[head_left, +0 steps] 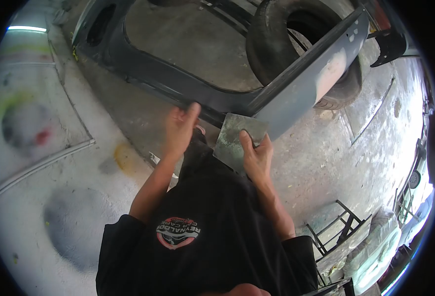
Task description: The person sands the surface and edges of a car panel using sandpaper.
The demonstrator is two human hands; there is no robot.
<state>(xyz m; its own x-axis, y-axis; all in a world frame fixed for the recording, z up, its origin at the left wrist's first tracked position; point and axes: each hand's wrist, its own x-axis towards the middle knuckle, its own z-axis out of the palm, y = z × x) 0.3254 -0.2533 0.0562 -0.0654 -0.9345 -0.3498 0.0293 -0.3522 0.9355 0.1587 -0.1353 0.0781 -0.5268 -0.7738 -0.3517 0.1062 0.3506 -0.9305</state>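
In my right hand (pixel 257 155) is a flat, square, grey-green plate (pixel 229 143) with a worn, smudged face. My thumb presses on top of it, while the fingers underneath are mostly hidden. My left hand (pixel 180 129) is raised to the left of the plate, apart from it, slightly blurred. Its thumb stands away from half-curled fingers and I see nothing in them. Just beyond both hands lies a dark grey car body panel (pixel 168 74) with a large opening. Its lighter grey end section (pixel 301 93) carries a pale filler patch (pixel 331 73).
A large black tyre (pixel 264 42) sits under the panel's far right part. On the left is a white wall (pixel 25 167) with paint-spray marks. A black metal stand (pixel 343 222) and a plastic-wrapped object (pixel 375 241) are at the lower right. The floor (pixel 306 167) is stained concrete.
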